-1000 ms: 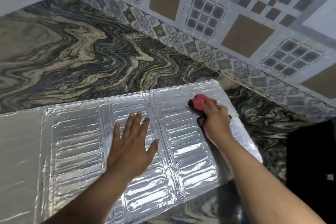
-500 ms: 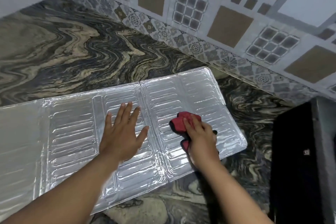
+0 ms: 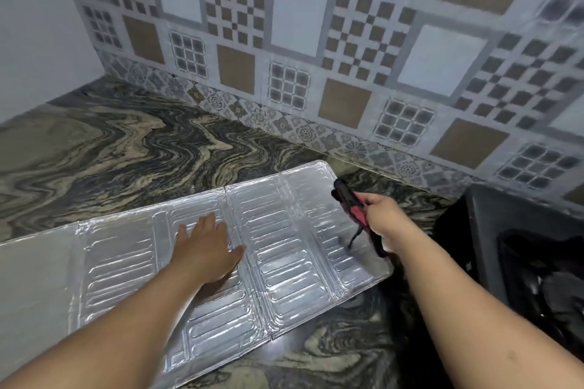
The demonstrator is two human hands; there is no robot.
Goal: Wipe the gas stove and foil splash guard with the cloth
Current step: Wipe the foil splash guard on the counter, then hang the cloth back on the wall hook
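The silver foil splash guard (image 3: pixel 284 249) lies flat on the marbled countertop (image 3: pixel 132 148), its ribbed panels unfolded. My left hand (image 3: pixel 205 246) presses flat on its middle panel, fingers straight. My right hand (image 3: pixel 384 215) grips the red and black cloth (image 3: pixel 352 204) lifted above the guard's right end, with a corner of it hanging down. The black gas stove (image 3: pixel 518 249) sits at the right edge, only partly in view.
A patterned tile wall (image 3: pixel 316 41) rises behind the counter. A plain white wall (image 3: pixel 31 25) closes the left corner. Bare marbled counter stretches behind and to the left of the guard.
My right hand has lifted the cloth off the foil and moved it right, toward the guard's far right end. The view tilted up. My left hand stays pressed on the guard.
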